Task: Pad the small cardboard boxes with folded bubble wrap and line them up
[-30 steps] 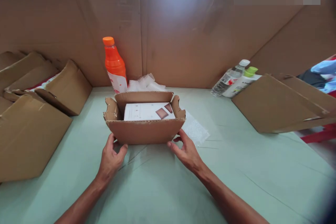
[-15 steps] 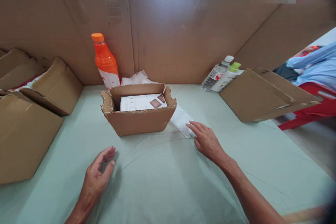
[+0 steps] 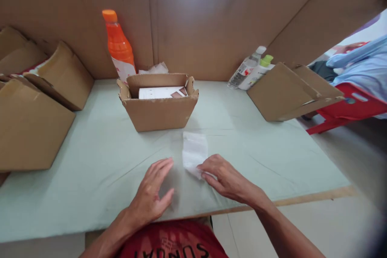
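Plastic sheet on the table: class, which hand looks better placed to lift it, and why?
Probably the right hand: its grip is on the near end of the plastic sheet. The left hand is open and apart from it.

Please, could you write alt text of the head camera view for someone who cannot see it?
A person's right hand pinches the edge of a whitish sheet at a pale green table; the left hand is open nearby. Beyond them, an open cardboard box holds a white box, with an orange bottle behind, leftward.
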Action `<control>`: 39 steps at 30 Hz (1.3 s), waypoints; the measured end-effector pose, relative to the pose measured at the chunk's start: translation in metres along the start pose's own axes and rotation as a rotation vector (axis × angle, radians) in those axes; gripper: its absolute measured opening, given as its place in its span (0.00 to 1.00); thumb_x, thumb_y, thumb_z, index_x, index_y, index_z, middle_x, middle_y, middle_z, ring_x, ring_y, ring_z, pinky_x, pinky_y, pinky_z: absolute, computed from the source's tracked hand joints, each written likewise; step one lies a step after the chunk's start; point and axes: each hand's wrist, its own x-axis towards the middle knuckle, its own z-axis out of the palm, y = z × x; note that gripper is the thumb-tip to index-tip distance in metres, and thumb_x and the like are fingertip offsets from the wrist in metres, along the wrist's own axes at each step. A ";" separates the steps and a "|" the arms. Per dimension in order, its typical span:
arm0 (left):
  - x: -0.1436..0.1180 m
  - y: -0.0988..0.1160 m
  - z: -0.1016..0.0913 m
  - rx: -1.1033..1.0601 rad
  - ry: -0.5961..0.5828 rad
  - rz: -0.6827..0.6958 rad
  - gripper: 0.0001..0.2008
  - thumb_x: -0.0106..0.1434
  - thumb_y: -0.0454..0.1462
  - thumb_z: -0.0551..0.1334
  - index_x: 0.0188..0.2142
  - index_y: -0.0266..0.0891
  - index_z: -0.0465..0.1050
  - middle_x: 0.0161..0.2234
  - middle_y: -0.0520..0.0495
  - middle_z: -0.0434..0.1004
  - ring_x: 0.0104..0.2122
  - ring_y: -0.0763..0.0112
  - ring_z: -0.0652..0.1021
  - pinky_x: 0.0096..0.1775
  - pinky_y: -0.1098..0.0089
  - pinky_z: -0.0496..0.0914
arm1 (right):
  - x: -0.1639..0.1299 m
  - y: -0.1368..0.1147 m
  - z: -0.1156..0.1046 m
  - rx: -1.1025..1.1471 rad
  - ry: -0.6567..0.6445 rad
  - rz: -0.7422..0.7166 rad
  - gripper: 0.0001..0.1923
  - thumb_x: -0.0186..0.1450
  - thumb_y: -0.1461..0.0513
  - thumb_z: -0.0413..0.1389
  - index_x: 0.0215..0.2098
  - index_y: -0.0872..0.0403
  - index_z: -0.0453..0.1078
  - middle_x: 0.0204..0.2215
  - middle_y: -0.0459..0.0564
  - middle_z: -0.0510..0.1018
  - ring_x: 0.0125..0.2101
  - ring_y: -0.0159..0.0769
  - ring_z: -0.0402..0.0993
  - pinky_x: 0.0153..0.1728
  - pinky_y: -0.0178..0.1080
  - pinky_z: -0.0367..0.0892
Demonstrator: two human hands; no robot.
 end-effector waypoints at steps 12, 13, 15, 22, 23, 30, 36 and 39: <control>-0.018 0.000 0.024 -0.165 -0.136 -0.167 0.14 0.63 0.31 0.58 0.47 0.39 0.75 0.37 0.44 0.81 0.39 0.63 0.78 0.43 0.62 0.73 | 0.009 0.005 0.032 0.895 0.162 0.232 0.19 0.70 0.51 0.55 0.54 0.49 0.74 0.53 0.54 0.79 0.45 0.40 0.79 0.45 0.45 0.74; -0.017 0.000 0.024 -0.160 -0.143 -0.148 0.11 0.63 0.30 0.58 0.43 0.39 0.76 0.36 0.44 0.81 0.39 0.63 0.78 0.43 0.62 0.72 | 0.017 0.008 0.035 0.954 0.167 0.252 0.20 0.69 0.51 0.56 0.55 0.50 0.73 0.53 0.55 0.78 0.43 0.40 0.79 0.43 0.44 0.75; -0.017 0.001 0.025 -0.150 -0.161 -0.138 0.09 0.63 0.30 0.57 0.38 0.38 0.75 0.34 0.44 0.80 0.37 0.63 0.77 0.41 0.63 0.71 | 0.035 0.013 0.041 1.066 0.153 0.335 0.24 0.66 0.51 0.58 0.57 0.52 0.72 0.50 0.57 0.80 0.38 0.40 0.80 0.38 0.43 0.76; -0.010 0.003 0.016 -0.176 -0.128 -0.297 0.08 0.62 0.32 0.57 0.35 0.39 0.76 0.30 0.47 0.79 0.30 0.68 0.76 0.35 0.69 0.68 | 0.020 0.017 0.040 0.999 0.168 0.301 0.22 0.67 0.53 0.58 0.58 0.51 0.71 0.52 0.56 0.79 0.46 0.42 0.79 0.45 0.47 0.75; -0.008 0.003 0.015 -0.182 -0.126 -0.341 0.08 0.62 0.33 0.57 0.36 0.39 0.76 0.30 0.48 0.79 0.30 0.69 0.75 0.34 0.70 0.68 | 0.008 0.014 0.037 0.944 0.138 0.244 0.21 0.68 0.54 0.58 0.57 0.49 0.72 0.53 0.55 0.79 0.47 0.42 0.79 0.46 0.47 0.75; 0.016 -0.005 0.021 -0.063 -0.155 -0.534 0.16 0.61 0.38 0.59 0.48 0.39 0.76 0.24 0.54 0.74 0.23 0.72 0.71 0.30 0.72 0.65 | -0.046 -0.038 0.060 0.235 0.588 0.037 0.16 0.67 0.65 0.56 0.52 0.46 0.72 0.42 0.52 0.81 0.44 0.45 0.78 0.42 0.49 0.73; 0.019 -0.007 0.028 0.089 -0.100 -0.484 0.20 0.62 0.36 0.60 0.55 0.41 0.72 0.33 0.49 0.79 0.32 0.67 0.78 0.39 0.68 0.72 | -0.019 -0.037 0.093 -0.065 0.324 -0.074 0.18 0.68 0.66 0.55 0.55 0.50 0.72 0.54 0.57 0.78 0.54 0.51 0.73 0.50 0.55 0.67; 0.006 0.000 0.019 0.141 0.047 -0.268 0.21 0.65 0.38 0.60 0.58 0.40 0.70 0.49 0.40 0.78 0.48 0.58 0.78 0.52 0.60 0.71 | -0.010 -0.026 0.095 0.000 0.322 -0.055 0.16 0.70 0.67 0.51 0.53 0.51 0.73 0.50 0.55 0.81 0.49 0.47 0.76 0.48 0.52 0.69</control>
